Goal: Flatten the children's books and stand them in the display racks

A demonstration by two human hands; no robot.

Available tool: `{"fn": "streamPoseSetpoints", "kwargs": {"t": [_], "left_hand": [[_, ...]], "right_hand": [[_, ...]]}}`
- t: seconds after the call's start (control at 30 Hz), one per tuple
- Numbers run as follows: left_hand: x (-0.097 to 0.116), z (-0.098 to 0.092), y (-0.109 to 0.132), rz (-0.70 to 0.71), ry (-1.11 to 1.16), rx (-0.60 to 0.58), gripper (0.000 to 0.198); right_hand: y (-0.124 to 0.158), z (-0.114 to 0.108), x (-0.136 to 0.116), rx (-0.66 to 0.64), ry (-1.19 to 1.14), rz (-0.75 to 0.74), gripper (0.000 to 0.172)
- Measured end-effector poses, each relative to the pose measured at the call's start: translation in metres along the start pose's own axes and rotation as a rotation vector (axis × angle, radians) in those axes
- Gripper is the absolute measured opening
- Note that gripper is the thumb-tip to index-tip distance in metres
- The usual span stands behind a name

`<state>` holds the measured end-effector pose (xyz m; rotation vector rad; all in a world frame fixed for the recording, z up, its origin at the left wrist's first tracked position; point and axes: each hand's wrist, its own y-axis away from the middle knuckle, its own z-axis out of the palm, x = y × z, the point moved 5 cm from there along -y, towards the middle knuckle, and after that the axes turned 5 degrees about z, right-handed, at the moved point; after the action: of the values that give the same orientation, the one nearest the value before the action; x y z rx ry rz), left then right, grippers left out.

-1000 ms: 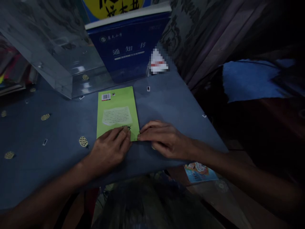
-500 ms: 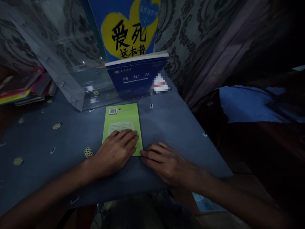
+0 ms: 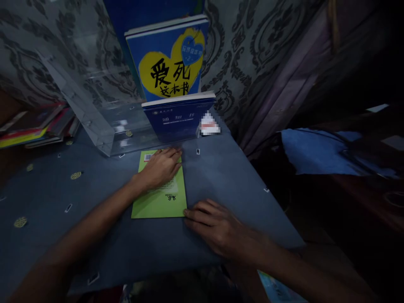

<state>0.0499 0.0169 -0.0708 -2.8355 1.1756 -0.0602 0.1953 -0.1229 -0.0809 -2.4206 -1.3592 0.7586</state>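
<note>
A thin green book (image 3: 158,210) lies on the cloth-covered table, its back cover with a barcode and printed text facing up. Across the upper part of that cover rests my left hand (image 3: 160,168), palm down with the fingers stretched out, partly hiding the barcode and text. Beside the book's lower right corner lies my right hand (image 3: 214,225), its fingers extended and their tips touching the corner.
Behind the book, a clear acrylic rack (image 3: 94,126) holds a dark blue booklet (image 3: 179,122) and a blue book with a yellow heart (image 3: 151,63). More books (image 3: 41,126) are piled at the left. The table's right edge (image 3: 268,181) slopes toward me.
My left hand has slid up the green cover, from its lower part toward the barcode end. My right hand stays at the corner. The view has tilted up slightly.
</note>
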Motion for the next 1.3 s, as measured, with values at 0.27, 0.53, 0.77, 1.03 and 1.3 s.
{"fn": "streamPoseSetpoints", "kwargs": {"t": [0.27, 0.53, 0.77, 1.03, 1.3], "left_hand": [[0.016, -0.003, 0.031, 0.126, 0.105, -0.011, 0.046], [0.062, -0.014, 0.082, 0.340, 0.200, 0.009, 0.040], [0.080, -0.011, 0.111, 0.395, 0.167, 0.015, 0.041], [0.076, -0.010, 0.141, 0.369, 0.153, 0.047, 0.043], [0.045, -0.027, 0.178, 0.292, 0.237, 0.108, 0.046]], "right_hand": [[0.002, 0.005, 0.002, -0.053, 0.023, 0.009, 0.023], [0.000, 0.000, 0.001, -0.028, -0.004, -0.010, 0.029], [0.002, -0.010, -0.001, 0.145, -0.082, -0.057, 0.024], [-0.002, 0.001, 0.008, -0.012, -0.068, 0.041, 0.046], [-0.007, 0.000, 0.005, -0.007, -0.059, 0.022, 0.037]]}}
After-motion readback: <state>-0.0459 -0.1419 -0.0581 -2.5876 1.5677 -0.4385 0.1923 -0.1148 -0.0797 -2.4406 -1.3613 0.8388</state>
